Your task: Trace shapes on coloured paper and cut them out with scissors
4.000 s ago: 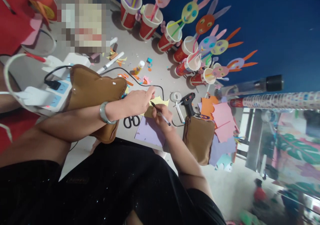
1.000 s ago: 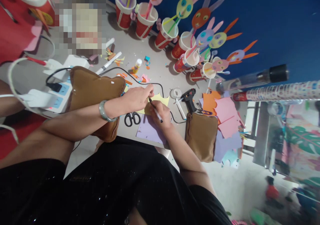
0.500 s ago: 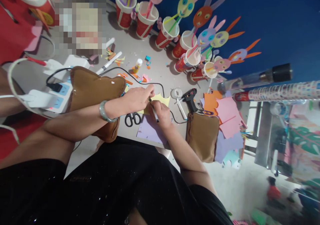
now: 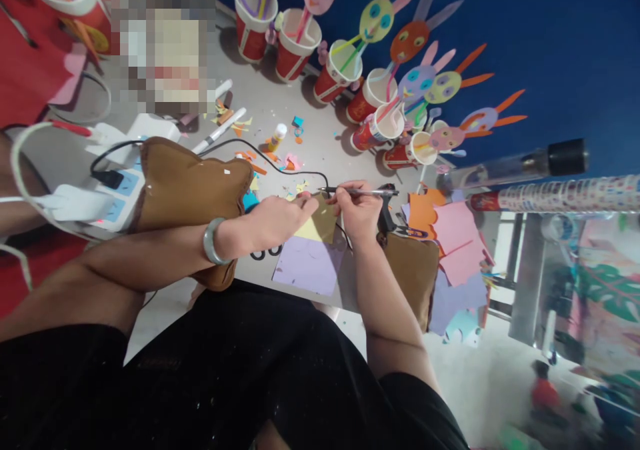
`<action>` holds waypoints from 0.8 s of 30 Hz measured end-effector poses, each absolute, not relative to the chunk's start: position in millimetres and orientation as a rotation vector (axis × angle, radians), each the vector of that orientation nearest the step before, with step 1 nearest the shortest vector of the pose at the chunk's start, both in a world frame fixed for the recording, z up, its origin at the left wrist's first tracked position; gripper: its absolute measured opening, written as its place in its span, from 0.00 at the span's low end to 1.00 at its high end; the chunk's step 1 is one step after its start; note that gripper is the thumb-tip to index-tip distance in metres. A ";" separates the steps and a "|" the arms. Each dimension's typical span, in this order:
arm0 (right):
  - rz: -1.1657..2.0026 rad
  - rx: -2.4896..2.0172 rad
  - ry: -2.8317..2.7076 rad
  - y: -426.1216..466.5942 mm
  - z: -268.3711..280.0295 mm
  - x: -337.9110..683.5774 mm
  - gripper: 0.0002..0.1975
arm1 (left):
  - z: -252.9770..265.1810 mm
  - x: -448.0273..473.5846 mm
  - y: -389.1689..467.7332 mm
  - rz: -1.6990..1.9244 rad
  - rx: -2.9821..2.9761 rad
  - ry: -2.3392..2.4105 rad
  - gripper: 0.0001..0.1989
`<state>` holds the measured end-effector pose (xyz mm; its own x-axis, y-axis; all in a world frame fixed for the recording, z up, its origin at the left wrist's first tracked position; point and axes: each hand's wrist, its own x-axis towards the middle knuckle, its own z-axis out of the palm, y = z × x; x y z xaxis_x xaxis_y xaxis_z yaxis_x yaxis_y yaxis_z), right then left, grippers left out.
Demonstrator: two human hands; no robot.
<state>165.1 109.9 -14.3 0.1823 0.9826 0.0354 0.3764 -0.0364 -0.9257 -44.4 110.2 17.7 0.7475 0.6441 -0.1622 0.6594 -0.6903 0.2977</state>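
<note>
My right hand grips a pen, its dark tip pointing left, just over the top of a piece of yellow paper. My left hand has its fingers bent together at the left side of this yellow paper, touching it; what they may pinch is hidden. Under the yellow paper lies a sheet of purple paper near the table's front edge. The black handles of scissors show partly below my left hand.
Brown cushions lie at both sides. Behind my right hand is a partly hidden black glue gun. A glue stick, paper scraps and a black cable spread beyond. Paper cups with paper faces line the back; a power strip is left.
The pen was upright between both hands; now my right hand has moved up and right, holding it nearly level. My left hand has separated from it and rests lower, over the yellow paper.
</note>
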 end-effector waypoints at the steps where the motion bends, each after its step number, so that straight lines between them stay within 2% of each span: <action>1: 0.906 -1.561 -1.355 117.3 -11.6 166.0 0.11 | 17.0 -43.2 106.2 -0.080 2.671 0.962 0.26; 8: 1.181 -1.545 -1.710 154.4 -3.1 159.9 0.05 | 10.7 -38.3 94.8 -0.118 2.768 0.883 0.25; 16: 1.104 -1.485 -2.093 180.3 -2.6 148.9 0.04 | 6.4 -39.7 96.1 -0.036 2.803 0.861 0.22; 24: 1.200 -1.420 -2.192 191.4 -1.3 142.9 0.05 | 6.9 -39.3 96.7 -0.007 2.826 0.856 0.21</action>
